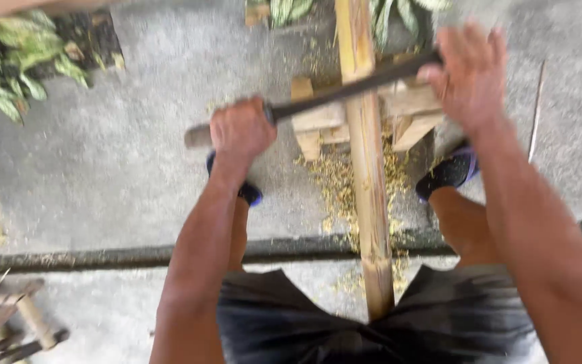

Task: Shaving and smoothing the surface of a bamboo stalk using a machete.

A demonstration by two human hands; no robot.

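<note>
Two bare hands draw a long dark blade across a pale bamboo pole.

The left hand [240, 129] is clenched around the wooden handle of the long dark metal blade [345, 87], while the right hand [469, 71] presses on the blade's far end, fingers blurred and seemingly spread over it, so their grip cannot be told. The blade lies crosswise on the pale yellow bamboo pole [368, 168], which runs between the person's legs and rests on a rough wooden block stand [405, 111]. Pale shavings [335, 182] litter the grey concrete floor [156, 182] beside the pole. Left of the pole the concrete lies open up to green leafy plants [25, 50]; a dark gutter strip [102, 256] crosses under the pole.
</note>
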